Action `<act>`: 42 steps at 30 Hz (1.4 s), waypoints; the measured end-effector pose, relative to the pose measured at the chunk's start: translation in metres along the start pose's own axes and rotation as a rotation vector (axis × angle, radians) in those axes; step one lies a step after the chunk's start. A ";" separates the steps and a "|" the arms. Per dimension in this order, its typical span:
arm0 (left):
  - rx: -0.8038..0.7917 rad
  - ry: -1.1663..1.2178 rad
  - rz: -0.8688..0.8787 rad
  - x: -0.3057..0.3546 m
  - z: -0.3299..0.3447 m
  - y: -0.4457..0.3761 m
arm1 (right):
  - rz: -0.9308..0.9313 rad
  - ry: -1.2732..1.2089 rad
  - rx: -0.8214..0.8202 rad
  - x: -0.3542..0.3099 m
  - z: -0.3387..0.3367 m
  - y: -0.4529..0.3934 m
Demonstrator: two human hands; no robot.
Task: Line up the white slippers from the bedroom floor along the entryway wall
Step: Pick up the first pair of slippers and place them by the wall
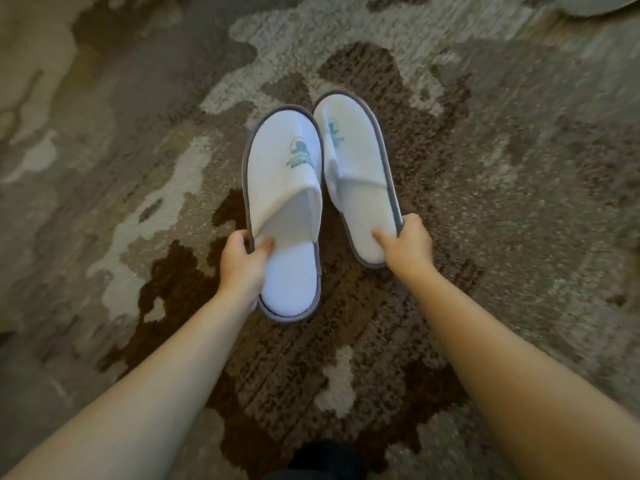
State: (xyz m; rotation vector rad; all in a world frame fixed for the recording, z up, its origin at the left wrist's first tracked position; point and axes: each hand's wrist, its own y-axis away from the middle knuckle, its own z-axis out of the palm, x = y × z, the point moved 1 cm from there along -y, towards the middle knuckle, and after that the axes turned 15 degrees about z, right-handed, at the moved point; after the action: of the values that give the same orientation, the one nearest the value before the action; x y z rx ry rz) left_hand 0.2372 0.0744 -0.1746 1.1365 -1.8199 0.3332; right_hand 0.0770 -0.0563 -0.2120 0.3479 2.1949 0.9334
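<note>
Patterned carpet (502, 237) fills the head view: brown, tan and cream blotches, blurred toward the edges. Both bare arms reach forward over it.

Left hand (244, 259) is closed on the left slipper (285, 216), thumb on the insole just behind the upper's opening, fingers wrapped under the grey-trimmed left edge. Right hand (408, 245) is closed on the right slipper (360, 178), thumb on the insole at the heel end, fingers curled round the right edge.

Slippers: white terry, grey piping, closed toe, teal logo on each upper. Toes point away from the person. They sit side by side, inner edges touching or nearly so around the toe area; the right one is further forward and tilted slightly, toe leaning left. Cannot tell whether they rest on the carpet or are lifted off it.

Dark clothing (322, 459) shows at bottom centre. Pale rounded object (595, 3) clips the top right corner; too cropped to identify.
</note>
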 end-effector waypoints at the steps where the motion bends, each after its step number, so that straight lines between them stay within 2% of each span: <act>1: -0.011 -0.004 0.006 0.005 0.002 0.002 | -0.020 -0.032 -0.008 0.002 -0.010 0.002; 6: -0.124 -0.067 0.059 0.077 0.010 0.035 | -0.036 -0.188 0.073 0.009 -0.099 0.056; 19: -0.550 -0.040 0.233 0.475 -0.070 0.209 | 0.167 -0.626 0.344 -0.057 -0.403 0.381; 23: -0.656 0.025 0.291 0.570 -0.079 0.270 | 0.238 -0.737 0.447 -0.052 -0.474 0.466; 26: -0.756 0.091 0.331 0.616 -0.072 0.313 | 0.271 -0.817 0.538 -0.038 -0.513 0.517; 30: -0.970 0.103 0.385 0.653 -0.052 0.367 | 0.357 -0.928 0.736 -0.013 -0.539 0.578; 33: -1.160 0.063 0.465 0.670 -0.037 0.401 | 0.469 -1.083 0.870 0.000 -0.534 0.623; 37: -1.491 -0.058 0.667 0.682 -0.038 0.456 | 0.614 -1.263 1.108 0.013 -0.499 0.691; 40: -1.757 -0.171 0.804 0.677 -0.058 0.504 | 0.726 -1.397 1.275 0.015 -0.455 0.746; 42: -1.879 -0.206 0.869 0.664 -0.078 0.538 | 0.786 -1.476 1.391 0.014 -0.420 0.784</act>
State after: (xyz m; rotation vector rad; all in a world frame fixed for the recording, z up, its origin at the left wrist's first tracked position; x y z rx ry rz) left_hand -0.2462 0.0398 0.5331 -0.9364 -1.6746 -0.9260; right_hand -0.2523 0.2826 0.5417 1.8370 0.8318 -0.6820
